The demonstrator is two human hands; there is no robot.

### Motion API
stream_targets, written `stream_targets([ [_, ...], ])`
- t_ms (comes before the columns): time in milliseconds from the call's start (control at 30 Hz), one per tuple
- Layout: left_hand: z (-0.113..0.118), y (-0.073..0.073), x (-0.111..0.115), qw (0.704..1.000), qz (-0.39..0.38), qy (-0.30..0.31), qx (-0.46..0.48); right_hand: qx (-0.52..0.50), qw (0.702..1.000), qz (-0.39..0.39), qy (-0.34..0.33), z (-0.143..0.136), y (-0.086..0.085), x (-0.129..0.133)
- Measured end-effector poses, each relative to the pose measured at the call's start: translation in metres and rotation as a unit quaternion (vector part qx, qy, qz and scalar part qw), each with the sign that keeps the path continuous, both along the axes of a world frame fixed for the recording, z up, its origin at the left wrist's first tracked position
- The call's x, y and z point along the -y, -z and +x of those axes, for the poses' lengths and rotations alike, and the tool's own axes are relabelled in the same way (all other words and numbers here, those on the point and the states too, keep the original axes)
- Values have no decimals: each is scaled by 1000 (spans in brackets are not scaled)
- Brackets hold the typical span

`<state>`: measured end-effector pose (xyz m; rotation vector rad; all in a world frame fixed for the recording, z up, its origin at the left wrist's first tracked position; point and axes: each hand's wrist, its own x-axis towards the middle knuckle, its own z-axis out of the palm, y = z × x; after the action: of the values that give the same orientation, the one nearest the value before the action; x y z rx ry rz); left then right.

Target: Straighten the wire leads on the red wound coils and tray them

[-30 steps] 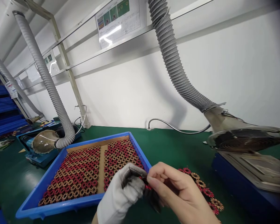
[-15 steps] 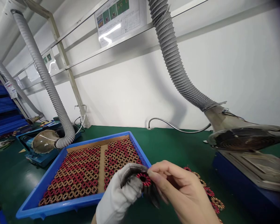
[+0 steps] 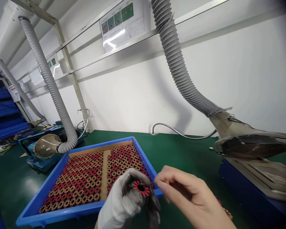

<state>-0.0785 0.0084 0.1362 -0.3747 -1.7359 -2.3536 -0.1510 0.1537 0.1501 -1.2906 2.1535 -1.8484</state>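
A small red ring-shaped coil [image 3: 141, 188] is held upright between the fingertips of the gloved left hand [image 3: 126, 200], its open centre turned toward the camera. The glove is white with darkened fingertips, and the fingers are curled closed around the coil. The bare right hand [image 3: 188, 198] is positioned just to the right of the coil, fingers bent loosely together and slightly apart from it; nothing is seen to be held in this hand, and contact with the coil cannot be confirmed.

Below and right of the right hand, a short row of red and tan coils [image 3: 225, 210] is partly visible on the green bench surface [image 3: 181, 152], mostly covered by the wrist.

Directly behind the left hand, a blue tray [image 3: 50, 178] is set on the bench. It is filled with two flat fields of matching red and tan coils [image 3: 85, 178], separated by a bare brown strip.

Right of and beyond the right hand, a metal extraction hood [image 3: 252, 144] on a grey ribbed hose [image 3: 178, 63] is suspended over a blue machine base [image 3: 252, 187]. A thin bent metal tube [image 3: 181, 133] lies against the wall behind it.

Far left of the left hand, a second hood [image 3: 46, 146] with its own hose is located above another blue unit. An instruction sheet [image 3: 119, 22] is fixed to the upper rail.
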Motion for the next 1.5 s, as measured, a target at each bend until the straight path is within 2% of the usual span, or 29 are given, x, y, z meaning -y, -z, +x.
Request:
stream_targets([
  [100, -2, -3, -3, 994, -81, -46, 47, 0, 998, -40, -53, 0, -2, 1],
  [200, 1, -11, -9, 990, -83, -70, 86, 20, 990, -65, -125, -1, -2, 6],
  [333, 6, -21, -16, 986, -97, -73, 115, 77, 982, -107, -135, -3, 3, 14],
  [400, 5, -20, -16, 986, -93, -78, 115, 97, 979, -120, -130, -3, 6, 17],
  [533, -2, -6, -11, 991, -89, -62, 79, 168, 962, -168, -137, 0, 11, 19],
  [700, -8, 3, -13, 989, -14, -61, 131, 222, 938, -220, -147, 1, 11, 21],
  [767, -9, 0, -16, 989, -7, -75, 128, 179, 951, -225, -113, 2, 9, 20],
  [867, -9, -6, -20, 988, -44, -105, 104, 50, 979, -195, -11, 7, 5, 18],
  [933, -5, -11, -23, 979, -91, -155, 93, 8, 983, -177, 53, 11, 4, 16],
  [967, -3, -12, -24, 971, -118, -188, 84, 22, 982, -179, 62, 12, 4, 15],
  [1067, 5, -14, -25, 933, -206, -292, 38, 130, 970, -204, 15, 13, 5, 12],
  [1100, 7, -13, -24, 921, -231, -314, 18, 135, 969, -207, 8, 12, 5, 11],
  [1133, 9, -12, -23, 910, -251, -331, -1, 110, 973, -205, 14, 12, 4, 10],
  [1233, 12, -7, -19, 891, -277, -357, -45, -60, 981, -178, 41, 10, 2, 8],
  [1367, 14, -4, -18, 874, -283, -387, -84, -193, 960, -204, 2, 8, 0, 9],
  [1500, 13, -4, -18, 830, -337, -416, -153, -285, 940, -184, 11, 7, 1, 9],
])
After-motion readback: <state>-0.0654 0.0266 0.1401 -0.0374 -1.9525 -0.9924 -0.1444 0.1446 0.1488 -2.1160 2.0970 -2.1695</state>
